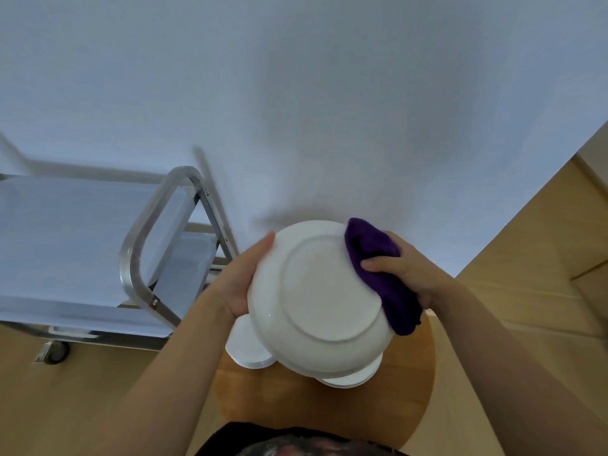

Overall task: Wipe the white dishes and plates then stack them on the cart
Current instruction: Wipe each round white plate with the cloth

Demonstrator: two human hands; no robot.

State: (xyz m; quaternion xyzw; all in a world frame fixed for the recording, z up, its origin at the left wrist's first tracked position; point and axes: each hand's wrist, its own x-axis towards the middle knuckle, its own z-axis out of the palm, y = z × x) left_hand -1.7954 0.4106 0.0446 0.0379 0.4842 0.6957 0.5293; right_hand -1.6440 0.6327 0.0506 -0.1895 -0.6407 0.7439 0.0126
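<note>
I hold a large white plate (320,301) up in front of me, its underside and foot ring facing the camera. My left hand (241,274) grips its left rim. My right hand (404,266) presses a folded purple cloth (383,268) against the plate's upper right edge. Below the plate, two more white dishes lie on a round wooden table (329,406): one small plate (245,345) at the left and another dish (352,378) peeking out under the held plate. The steel cart (138,255) stands to the left with its top shelf bare.
A white wall fills the upper view. The cart's tubular handle (154,218) rises near my left forearm, and one caster wheel (56,352) rests on the wooden floor. A beige wooden surface (543,258) lies to the right.
</note>
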